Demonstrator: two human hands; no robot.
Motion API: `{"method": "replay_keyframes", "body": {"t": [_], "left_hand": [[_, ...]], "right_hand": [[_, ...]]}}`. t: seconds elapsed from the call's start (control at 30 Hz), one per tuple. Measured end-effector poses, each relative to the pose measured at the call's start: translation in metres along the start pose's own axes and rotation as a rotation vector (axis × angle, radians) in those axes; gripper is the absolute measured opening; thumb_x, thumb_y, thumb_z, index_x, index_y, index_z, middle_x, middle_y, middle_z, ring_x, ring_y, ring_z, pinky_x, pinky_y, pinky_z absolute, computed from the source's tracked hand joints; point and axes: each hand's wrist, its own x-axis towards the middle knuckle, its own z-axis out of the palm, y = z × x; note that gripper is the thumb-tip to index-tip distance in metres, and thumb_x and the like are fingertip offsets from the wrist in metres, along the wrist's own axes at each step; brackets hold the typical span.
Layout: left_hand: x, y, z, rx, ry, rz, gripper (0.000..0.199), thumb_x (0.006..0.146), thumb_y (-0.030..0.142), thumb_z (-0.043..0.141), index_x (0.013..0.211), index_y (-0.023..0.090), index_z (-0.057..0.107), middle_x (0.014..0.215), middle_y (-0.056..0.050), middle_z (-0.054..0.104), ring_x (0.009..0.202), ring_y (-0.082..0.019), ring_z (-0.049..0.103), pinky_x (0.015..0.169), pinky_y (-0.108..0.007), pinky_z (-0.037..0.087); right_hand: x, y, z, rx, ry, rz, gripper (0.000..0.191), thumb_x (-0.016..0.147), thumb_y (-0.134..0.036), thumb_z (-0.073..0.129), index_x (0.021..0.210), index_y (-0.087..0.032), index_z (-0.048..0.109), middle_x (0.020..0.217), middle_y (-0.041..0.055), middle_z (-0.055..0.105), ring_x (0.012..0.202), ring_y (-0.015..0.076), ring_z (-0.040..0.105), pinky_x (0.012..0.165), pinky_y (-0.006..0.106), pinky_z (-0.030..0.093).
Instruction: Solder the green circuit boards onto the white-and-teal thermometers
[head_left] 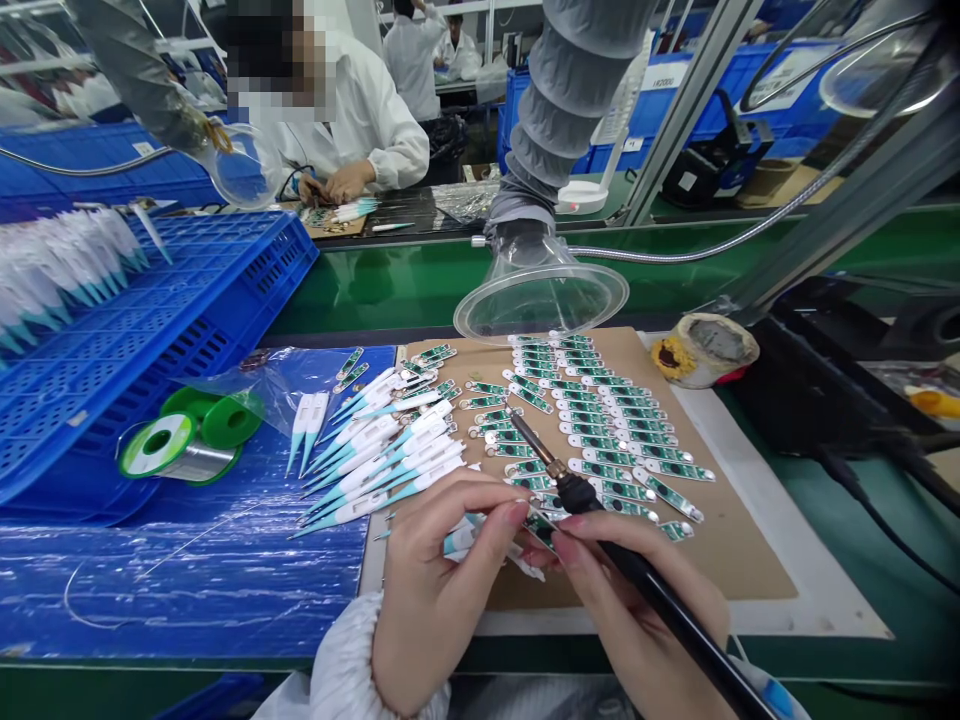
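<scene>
My left hand (442, 570) is closed in a pinch at the near edge of the brown board, thumb and forefinger on a small green circuit board (541, 529). A white-and-teal digital thermometer (460, 538) shows partly behind those fingers; whether it is gripped too, I cannot tell. My right hand (649, 600) is closed around a black soldering iron (628, 568), whose metal tip points forward and left over the rows of boards. Its thumb and forefinger also touch the right end of the circuit board. Left of the hands lies a pile of digital thermometers (382, 465).
Rows of circuit boards (600, 420) cover the brown cardboard (739, 540). Solder spools (180, 450) lie left, by a blue crate (247, 260). A clear extraction hood (541, 300) hangs ahead; a sponge pot (705, 350) stands right. A co-worker (367, 110) sits opposite.
</scene>
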Motion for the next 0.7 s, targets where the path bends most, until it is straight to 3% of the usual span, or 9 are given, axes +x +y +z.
{"method": "replay_keyframes", "body": {"t": [0.33, 0.53, 0.63, 0.7], "left_hand": [[-0.003, 0.002, 0.003, -0.027, -0.015, -0.004, 0.017, 0.093, 0.011, 0.064, 0.098, 0.024, 0.075, 0.092, 0.000, 0.076, 0.085, -0.012, 0.072, 0.076, -0.020, 0.057], [-0.006, 0.001, 0.007, -0.118, -0.032, -0.103, 0.019, 0.096, 0.014, 0.061, 0.100, 0.027, 0.074, 0.073, 0.006, 0.074, 0.066, -0.008, 0.071, 0.066, -0.015, 0.058], [-0.008, 0.013, -0.001, -0.139, 0.056, -0.111, 0.021, 0.096, 0.013, 0.060, 0.098, 0.029, 0.075, 0.079, 0.005, 0.076, 0.069, -0.009, 0.072, 0.064, -0.014, 0.059], [-0.011, 0.026, -0.011, -0.159, 0.135, -0.022, 0.026, 0.096, 0.011, 0.058, 0.101, 0.030, 0.075, 0.080, 0.005, 0.076, 0.067, -0.009, 0.071, 0.062, -0.014, 0.058]], "right_hand": [[-0.001, 0.002, 0.000, -0.008, 0.001, -0.002, 0.016, 0.089, -0.017, 0.066, 0.096, -0.031, 0.066, 0.080, -0.0103, 0.076, 0.066, 0.0075, 0.074, 0.066, 0.009, 0.059], [-0.006, 0.006, 0.000, -0.055, -0.016, -0.012, 0.016, 0.090, -0.020, 0.067, 0.098, -0.032, 0.067, 0.086, -0.0090, 0.077, 0.071, 0.0072, 0.075, 0.067, 0.007, 0.058], [-0.007, 0.005, -0.004, -0.012, -0.042, -0.017, 0.016, 0.090, -0.023, 0.068, 0.102, -0.033, 0.067, 0.086, -0.0072, 0.078, 0.073, 0.0106, 0.076, 0.067, 0.009, 0.059], [-0.006, 0.003, -0.006, 0.060, -0.017, -0.003, 0.018, 0.090, -0.023, 0.068, 0.105, -0.032, 0.065, 0.088, -0.0050, 0.079, 0.076, 0.0147, 0.077, 0.072, 0.015, 0.062]]}}
